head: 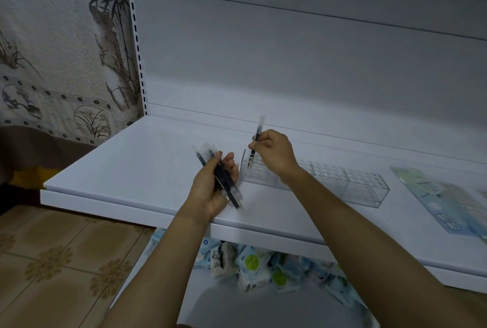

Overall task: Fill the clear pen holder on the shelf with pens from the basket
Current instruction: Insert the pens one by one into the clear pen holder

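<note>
Right hand (275, 153) pinches one pen (256, 135), tip down in the left end of the clear pen holder (363, 185). Left hand (210, 190) grips a bundle of pens (233, 197) just left of it. Holder stands mid white shelf (126, 169). Bluish packet (448, 203) lies far right, print too blurred to read; more packets (253, 261) below.

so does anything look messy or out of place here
Only the packets below the shelf: they lie in a loose, jumbled heap. The holder sits square on it; the right hand holds its pen near upright.
</note>
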The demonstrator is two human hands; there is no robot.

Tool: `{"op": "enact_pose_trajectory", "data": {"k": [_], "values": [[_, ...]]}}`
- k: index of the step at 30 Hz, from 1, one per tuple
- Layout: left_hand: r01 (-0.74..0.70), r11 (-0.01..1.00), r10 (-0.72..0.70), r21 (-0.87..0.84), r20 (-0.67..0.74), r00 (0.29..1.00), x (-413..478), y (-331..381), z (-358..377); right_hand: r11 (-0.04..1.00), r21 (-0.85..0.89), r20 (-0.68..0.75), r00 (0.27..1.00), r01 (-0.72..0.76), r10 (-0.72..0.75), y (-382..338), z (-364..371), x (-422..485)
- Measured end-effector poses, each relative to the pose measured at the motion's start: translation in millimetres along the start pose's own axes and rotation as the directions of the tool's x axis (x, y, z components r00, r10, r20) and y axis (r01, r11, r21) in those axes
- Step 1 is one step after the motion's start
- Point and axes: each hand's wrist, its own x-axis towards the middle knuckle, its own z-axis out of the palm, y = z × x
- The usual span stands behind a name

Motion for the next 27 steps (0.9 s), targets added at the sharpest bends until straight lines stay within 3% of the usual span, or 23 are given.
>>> {"op": "enact_pose_trajectory", "data": {"k": [5, 17, 20, 25, 27], "values": [[-0.003, 1.0, 0.003, 0.027, -0.01, 1.0, -1, 0, 0, 1.0, -0.009, 0.058, 0.998, 0.025, -0.025, -1, -4, -2], [0.003, 0.997, -0.008, 0.072, 0.066, 0.998, 2, -1, -3, 0.998, -0.048, 0.041, 0.998, 0.051, -0.049, 0, -5, -4], [0.005, 0.999, -0.009, 0.052, 0.077, 0.997, 3, -1, -2, 0.998, 0.069, 0.082, 0.997, -0.004, -0.002, -6, -13, -5], [0.011, 1.0, -0.01, -0.009, 0.064, 0.998, 6, 0, -3, 0.972, 0.133, -0.115, 0.977, 0.196, -0.181, -33, -34, -17], [0.013, 1.0, -0.011, -0.023, 0.058, 0.998, 6, 0, -4, 0.971, 0.112, -0.073, 0.976, 0.213, -0.205, -41, -32, -34]]}}
